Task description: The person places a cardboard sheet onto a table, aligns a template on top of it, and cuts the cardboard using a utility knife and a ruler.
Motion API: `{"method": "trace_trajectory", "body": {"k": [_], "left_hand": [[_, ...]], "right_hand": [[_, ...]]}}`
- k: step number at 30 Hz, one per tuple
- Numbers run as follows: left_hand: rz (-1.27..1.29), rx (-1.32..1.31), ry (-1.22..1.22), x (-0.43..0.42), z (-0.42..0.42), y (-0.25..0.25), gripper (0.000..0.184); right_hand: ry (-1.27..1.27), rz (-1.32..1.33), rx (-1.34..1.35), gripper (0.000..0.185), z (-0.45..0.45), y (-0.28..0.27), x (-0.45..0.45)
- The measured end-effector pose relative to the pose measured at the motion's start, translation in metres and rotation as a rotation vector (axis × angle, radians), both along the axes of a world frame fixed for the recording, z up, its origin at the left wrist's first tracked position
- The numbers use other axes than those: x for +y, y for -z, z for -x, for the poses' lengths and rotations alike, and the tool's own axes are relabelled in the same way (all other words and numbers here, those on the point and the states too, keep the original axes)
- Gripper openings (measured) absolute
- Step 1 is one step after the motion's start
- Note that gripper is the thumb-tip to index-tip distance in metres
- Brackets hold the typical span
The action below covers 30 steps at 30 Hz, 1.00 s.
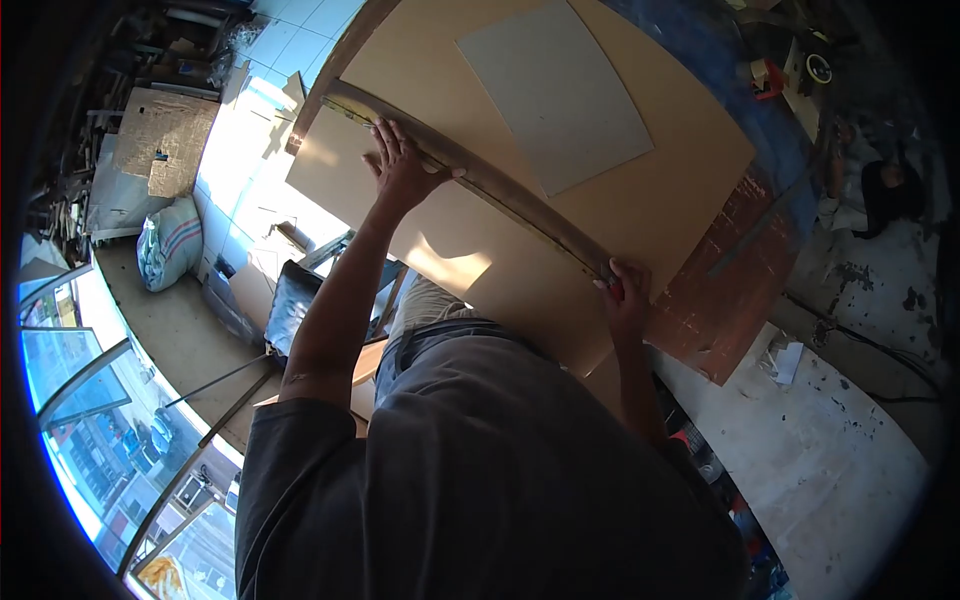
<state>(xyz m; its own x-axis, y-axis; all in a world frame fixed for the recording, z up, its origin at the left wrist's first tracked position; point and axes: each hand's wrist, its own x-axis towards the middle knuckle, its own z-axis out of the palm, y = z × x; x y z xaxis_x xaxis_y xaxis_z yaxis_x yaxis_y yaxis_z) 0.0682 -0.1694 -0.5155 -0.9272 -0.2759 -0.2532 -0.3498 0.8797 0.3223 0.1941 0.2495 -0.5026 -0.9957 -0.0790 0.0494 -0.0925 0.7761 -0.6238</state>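
Observation:
A large tan sheet of board (pixel 680 110) lies on the work surface in front of me, and a long dark straight strip (pixel 500 195) runs diagonally across it. My left hand (pixel 402 175) presses on this strip with fingers and thumb spread. At the strip's lower right end, my right hand (pixel 629 295) is closed around a small red tool (pixel 615 289); its kind is mostly hidden by the fingers. The near part of the board (pixel 450 225) reaches toward my body, with a patch of sunlight on it.
A grey rectangular sheet (pixel 556 95) lies on the tan board. Beneath is a worn reddish-brown panel (pixel 715 290). A white, paint-chipped surface (pixel 810 440) stands at the right. On the left are a stuffed sack (pixel 170 243), brown board pieces (pixel 165 135) and glass panes (pixel 75 370).

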Motion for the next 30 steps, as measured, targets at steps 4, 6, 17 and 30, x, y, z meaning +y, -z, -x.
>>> {"method": "trace_trajectory", "body": {"k": [4,6,17,30], "left_hand": [[-0.011,-0.002,-0.002,0.001,-0.001,-0.011,0.152],[-0.004,-0.019,-0.022,0.001,0.0,-0.013,0.151],[-0.051,-0.108,-0.061,0.0,0.007,-0.019,0.149],[-0.139,-0.093,-0.099,-0.006,0.007,-0.019,0.142]], "right_hand": [[-0.014,-0.039,-0.052,0.042,0.009,-0.015,-0.002],[-0.016,-0.076,-0.087,0.038,0.026,-0.023,-0.01],[-0.462,0.059,-0.409,0.027,0.206,-0.043,-0.211],[-0.833,-0.237,-0.091,0.053,0.305,0.004,-0.466]]}}
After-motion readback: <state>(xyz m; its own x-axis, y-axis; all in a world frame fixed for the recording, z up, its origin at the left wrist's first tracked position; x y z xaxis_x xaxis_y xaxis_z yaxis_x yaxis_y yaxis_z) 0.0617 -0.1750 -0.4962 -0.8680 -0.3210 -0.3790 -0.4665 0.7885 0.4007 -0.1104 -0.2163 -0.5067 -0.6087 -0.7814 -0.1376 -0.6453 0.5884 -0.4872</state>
